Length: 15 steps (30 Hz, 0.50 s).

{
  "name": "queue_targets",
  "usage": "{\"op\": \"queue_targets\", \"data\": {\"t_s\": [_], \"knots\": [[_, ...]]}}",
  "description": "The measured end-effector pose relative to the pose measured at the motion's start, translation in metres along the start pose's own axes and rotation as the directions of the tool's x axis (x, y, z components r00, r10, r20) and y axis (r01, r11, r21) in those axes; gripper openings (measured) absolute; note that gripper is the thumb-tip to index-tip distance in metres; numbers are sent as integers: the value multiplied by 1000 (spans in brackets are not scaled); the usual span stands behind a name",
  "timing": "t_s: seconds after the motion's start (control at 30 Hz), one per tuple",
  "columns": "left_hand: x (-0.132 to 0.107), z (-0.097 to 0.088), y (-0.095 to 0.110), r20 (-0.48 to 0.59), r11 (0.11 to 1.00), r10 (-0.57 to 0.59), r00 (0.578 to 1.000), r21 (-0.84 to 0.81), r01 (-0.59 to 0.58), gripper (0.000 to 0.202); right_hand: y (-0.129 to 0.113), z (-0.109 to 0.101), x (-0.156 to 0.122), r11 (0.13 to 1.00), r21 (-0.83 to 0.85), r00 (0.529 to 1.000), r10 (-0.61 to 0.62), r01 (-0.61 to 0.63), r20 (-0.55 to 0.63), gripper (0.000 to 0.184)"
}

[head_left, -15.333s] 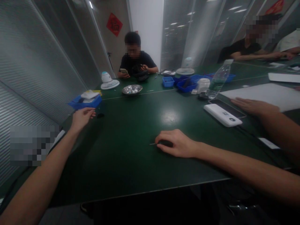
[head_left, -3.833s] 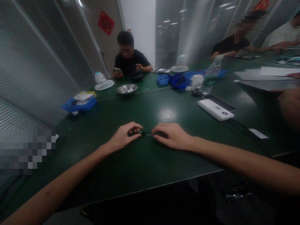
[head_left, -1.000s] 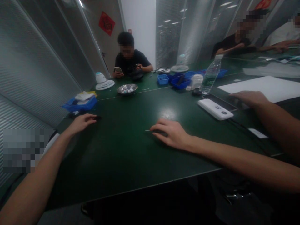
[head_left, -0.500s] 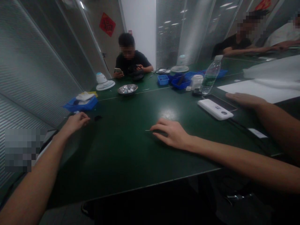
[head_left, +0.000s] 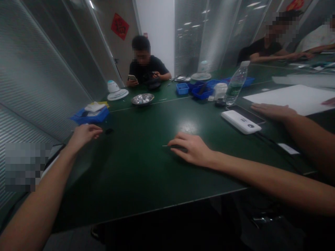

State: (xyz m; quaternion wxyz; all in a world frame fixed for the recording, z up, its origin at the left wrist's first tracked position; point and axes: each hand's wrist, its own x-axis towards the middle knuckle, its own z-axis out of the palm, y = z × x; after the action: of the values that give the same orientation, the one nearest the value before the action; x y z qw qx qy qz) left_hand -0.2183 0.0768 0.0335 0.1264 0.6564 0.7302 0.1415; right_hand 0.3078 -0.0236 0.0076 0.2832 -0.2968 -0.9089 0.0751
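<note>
My left hand hovers low over the left side of the dark green table, its fingers drawn together; anything in them is too small to see. A small black part lies on the table just right of its fingertips, apart from them. My right hand rests near the middle of the table, closed over a thin dark tool. The tool's metal tip pokes out to the left.
A blue bin of parts sits behind my left hand. A white power bank and phone lie right, by another person's flat hand. Farther back: metal bowl, small fan, bottle, blue trays, seated people.
My left hand carried the black part away from the tool tip, left it on the table at the left, and drew back slightly. My right hand has stayed put.
</note>
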Motion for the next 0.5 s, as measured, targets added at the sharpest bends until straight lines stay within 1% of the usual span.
{"op": "queue_targets", "data": {"t_s": [0.07, 0.13, 0.2, 0.3, 0.4, 0.47, 0.5], "knots": [[-3, -1, 2, -47, 997, 14, 999, 79, -10, 36, 1, 1, 0, 1000, -3, 1000, -5, 5, -4, 23], [-5, 0, 5, -91, 995, -1, 996, 101, 11, 33, 2, 2, 0, 1000, -1, 1000, -12, 12, -11, 23], [-5, 1, 6, -110, 998, 4, 994, 61, 3, 33, 2, 3, 0, 1000, 5, 1000, -15, 15, -14, 23], [-2, 5, 2, -115, 999, 25, 993, -22, -28, 37, 1, 3, 0, 1000, 9, 1000, -15, 15, -4, 23], [4, 7, -5, -117, 999, 12, 993, -44, -17, 35, 1, 2, 1, 1000, 9, 1000, -20, 20, 3, 23], [7, 9, -8, -91, 999, -4, 996, -54, -1, 32, 1, 2, 1, 1000, 13, 1000, -23, 23, 6, 23], [9, 10, -8, -94, 999, -12, 996, -48, 7, 32, 1, 2, 1, 1000, 13, 1000, -24, 24, 6, 23]]}}
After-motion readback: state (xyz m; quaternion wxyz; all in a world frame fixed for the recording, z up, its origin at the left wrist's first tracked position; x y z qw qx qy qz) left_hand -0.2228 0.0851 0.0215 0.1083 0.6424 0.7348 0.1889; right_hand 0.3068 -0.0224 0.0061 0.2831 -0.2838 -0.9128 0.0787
